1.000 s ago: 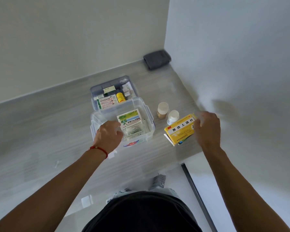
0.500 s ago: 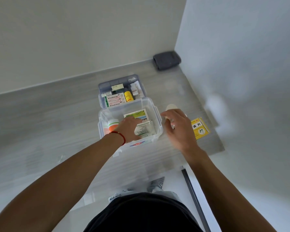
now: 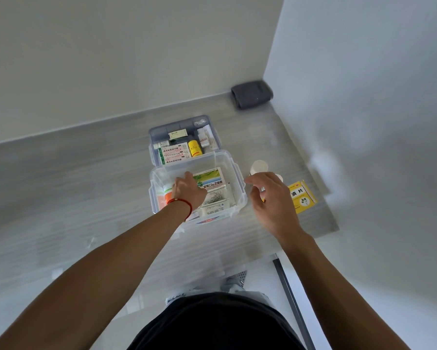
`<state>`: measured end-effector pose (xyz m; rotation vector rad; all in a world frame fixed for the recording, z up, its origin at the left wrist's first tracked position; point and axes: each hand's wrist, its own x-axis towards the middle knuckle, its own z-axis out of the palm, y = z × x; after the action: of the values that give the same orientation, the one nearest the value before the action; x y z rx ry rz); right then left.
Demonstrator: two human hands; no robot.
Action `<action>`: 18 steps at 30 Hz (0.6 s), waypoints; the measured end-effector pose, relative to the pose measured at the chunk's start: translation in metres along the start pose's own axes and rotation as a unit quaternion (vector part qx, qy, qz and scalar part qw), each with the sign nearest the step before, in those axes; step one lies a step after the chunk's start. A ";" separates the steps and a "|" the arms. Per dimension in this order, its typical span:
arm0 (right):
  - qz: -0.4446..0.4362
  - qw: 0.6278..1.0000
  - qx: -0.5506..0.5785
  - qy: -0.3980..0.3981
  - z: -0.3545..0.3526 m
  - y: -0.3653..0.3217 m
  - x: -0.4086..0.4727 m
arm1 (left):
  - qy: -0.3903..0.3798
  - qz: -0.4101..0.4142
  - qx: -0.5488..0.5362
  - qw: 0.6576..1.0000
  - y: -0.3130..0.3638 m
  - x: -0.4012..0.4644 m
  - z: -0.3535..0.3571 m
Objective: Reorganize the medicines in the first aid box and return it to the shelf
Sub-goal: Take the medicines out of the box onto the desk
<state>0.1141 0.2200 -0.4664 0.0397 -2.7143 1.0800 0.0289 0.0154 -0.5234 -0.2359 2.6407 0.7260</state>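
Observation:
The clear plastic first aid box (image 3: 240, 183) stands open on the grey shelf, holding flat medicine packs (image 3: 212, 178) and an orange-and-white bottle (image 3: 162, 196) at its left. My left hand (image 3: 190, 190) reaches inside it, over the packs beside that bottle; its fingertips are hidden. My right hand (image 3: 270, 195) hovers just right of the box with fingers apart, above two white-capped bottles; one bottle (image 3: 259, 166) shows clearly, the other is mostly hidden. A yellow medicine box (image 3: 302, 197) lies further right.
The box's grey-blue tray (image 3: 152, 136) sits behind it with several small boxes and a yellow bottle (image 3: 195, 148). A dark folded cloth (image 3: 251, 94) lies in the back corner. Walls close the back and right; the shelf ends just right of the yellow box.
My right hand left the yellow box and moved left to above the bottles. My left hand went from the box's near rim into the box.

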 end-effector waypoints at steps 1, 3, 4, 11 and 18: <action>-0.006 1.000 -0.002 -0.006 0.001 -0.001 0.001 | -0.025 -0.029 -0.035 0.999 0.001 0.001 0.001; -0.007 0.999 -0.006 -0.033 0.005 -0.003 0.005 | -0.047 -0.096 -0.140 0.984 0.004 0.005 0.001; -0.001 0.999 -0.008 -0.050 0.008 -0.003 0.006 | -0.053 -0.137 -0.203 0.968 0.006 0.006 -0.001; 0.019 0.994 -0.001 -0.108 0.022 0.002 0.005 | -0.112 -0.260 -0.474 0.833 0.017 0.022 -0.009; 0.021 0.993 -0.001 -0.114 0.024 0.004 0.003 | -0.142 -0.286 -0.463 0.827 0.019 0.021 -0.019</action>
<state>0.1058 0.2068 -0.4848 0.1126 -2.9306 1.1474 -0.0016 0.0207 -0.5086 -1.0275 1.5876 1.5861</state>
